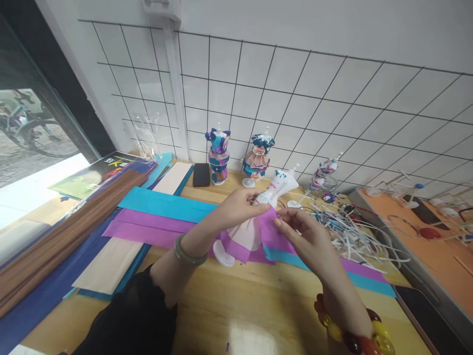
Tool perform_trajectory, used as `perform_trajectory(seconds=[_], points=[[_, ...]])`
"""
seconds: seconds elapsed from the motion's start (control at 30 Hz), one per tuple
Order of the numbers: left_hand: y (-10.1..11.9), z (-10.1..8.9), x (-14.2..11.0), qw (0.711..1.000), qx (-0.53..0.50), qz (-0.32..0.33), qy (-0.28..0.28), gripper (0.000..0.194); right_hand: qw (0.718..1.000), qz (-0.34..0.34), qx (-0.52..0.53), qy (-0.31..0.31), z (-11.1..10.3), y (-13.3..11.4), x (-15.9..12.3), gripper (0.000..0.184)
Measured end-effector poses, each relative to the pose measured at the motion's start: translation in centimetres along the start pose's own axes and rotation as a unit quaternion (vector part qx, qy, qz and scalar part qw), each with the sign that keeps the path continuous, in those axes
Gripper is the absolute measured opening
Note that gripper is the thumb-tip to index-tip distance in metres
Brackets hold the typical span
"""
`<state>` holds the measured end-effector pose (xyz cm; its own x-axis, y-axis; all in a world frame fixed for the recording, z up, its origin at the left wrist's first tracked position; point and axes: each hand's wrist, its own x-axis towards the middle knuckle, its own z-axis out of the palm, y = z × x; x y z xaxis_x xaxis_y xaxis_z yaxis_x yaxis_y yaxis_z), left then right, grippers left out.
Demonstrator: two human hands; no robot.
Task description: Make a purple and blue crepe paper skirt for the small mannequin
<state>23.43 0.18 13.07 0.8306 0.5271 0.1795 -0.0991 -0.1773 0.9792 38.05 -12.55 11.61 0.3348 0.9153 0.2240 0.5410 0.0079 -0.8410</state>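
Note:
A small white mannequin point(272, 190) leans to the right over the table, wearing a pale pink skirt point(246, 233) with purple paper at its hem. Its round white base point(223, 253) is tipped up. My left hand point(242, 206) is closed around the waist, thumb pressing on the top of a purple paper piece point(273, 231). That piece hangs over the skirt's right side, with a blue edge below. Between thumb and fingers, my right hand point(301, 228) pinches its right edge.
Blue point(166, 204), purple and beige paper strips lie leftward beside brown folded paper point(74, 231). Dressed mannequins point(219, 157) stand along the gridded wall. A phone point(201, 175) lies behind; another phone point(424, 315) lies front right. Shredded white strips point(351, 236) pile up near an orange tray point(410, 236).

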Motion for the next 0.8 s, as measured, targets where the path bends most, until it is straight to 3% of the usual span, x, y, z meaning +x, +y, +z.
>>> perform_trajectory(seconds=[0.17,0.33,0.47,0.63,0.8], points=[[-0.40,0.31,0.12,0.999,-0.038,-0.002,-0.007,0.036,0.998,0.046,0.045,0.010,0.04,-0.20,0.00,0.025],[-0.58,0.15,0.18,0.995,-0.097,-0.008,-0.028,0.037,0.998,0.039,0.046,0.003,-0.14,-0.54,-0.03,0.016],[-0.37,0.42,0.10,0.991,-0.123,-0.031,-0.033,0.037,0.999,0.001,-0.036,0.002,-0.23,-0.59,-0.21,0.012],[-0.10,0.75,0.02,0.992,-0.109,-0.061,-0.023,0.037,0.996,-0.016,-0.089,0.010,0.23,0.00,-0.38,0.027],[-0.19,-0.03,0.18,0.999,-0.006,-0.026,0.036,0.032,0.973,-0.119,-0.176,0.092,0.45,-0.62,-0.52,0.034]])
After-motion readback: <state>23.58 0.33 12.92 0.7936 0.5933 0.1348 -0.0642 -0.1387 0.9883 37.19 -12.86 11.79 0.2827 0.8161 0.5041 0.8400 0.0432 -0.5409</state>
